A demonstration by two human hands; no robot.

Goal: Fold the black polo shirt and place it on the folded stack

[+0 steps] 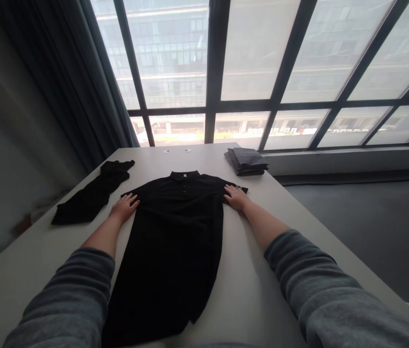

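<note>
Hands lie flat and open on a black polo shirt (175, 232) that is spread front-up along the middle of a white table (248, 290), its collar pointing toward the window (262, 72) and its hem running back toward the person. The left hand (124, 207) rests palm down on the shirt's left sleeve, fingers spread and gripping nothing; the right hand (236, 197) rests the same way on the right sleeve, fingers stretched out over the cloth. Both forearms come out of grey sleeves on either side of the shirt. Left of the shirt, apart from it, lies a second black garment (94, 193), loosely laid out. Beyond the shirt's right shoulder, near the table's far edge, sits a folded grey stack of cloth (247, 161).
</note>
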